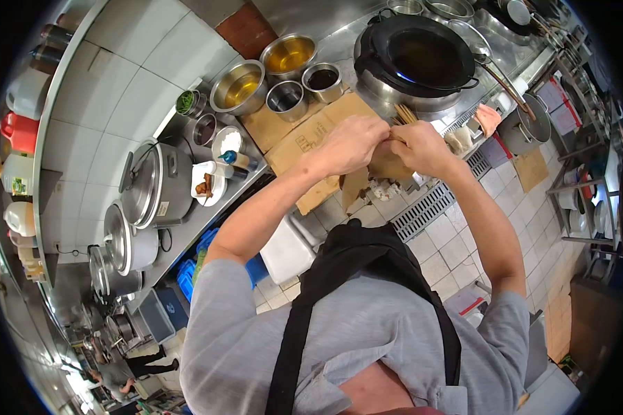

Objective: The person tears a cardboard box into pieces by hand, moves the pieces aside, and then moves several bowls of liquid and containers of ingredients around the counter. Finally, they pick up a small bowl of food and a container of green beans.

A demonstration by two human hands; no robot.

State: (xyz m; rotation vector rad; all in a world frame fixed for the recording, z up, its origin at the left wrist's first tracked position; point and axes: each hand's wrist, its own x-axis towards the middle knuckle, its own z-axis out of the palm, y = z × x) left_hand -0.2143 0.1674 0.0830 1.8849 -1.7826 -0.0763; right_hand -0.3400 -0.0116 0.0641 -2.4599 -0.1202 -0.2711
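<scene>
My left hand (356,143) and my right hand (423,147) meet at the fingertips above the counter's front edge. Both are closed in a pinch, and I cannot tell what is between the fingers. Just past my right hand, the ends of thin wooden sticks (404,114) show. A brown piece of cardboard (389,166) hangs below the hands. Flat cardboard (311,142) covers the counter beside my left hand. A black wok (422,55) with dark liquid sits on the stove beyond my right hand.
Steel bowls of yellow oil (241,88) and pots of dark liquid (322,79) stand at the back left. Large lidded pots (158,183) line the left counter. A floor drain grate (443,200) lies below, and a bucket (526,128) is at right. Far behind is another person (121,373).
</scene>
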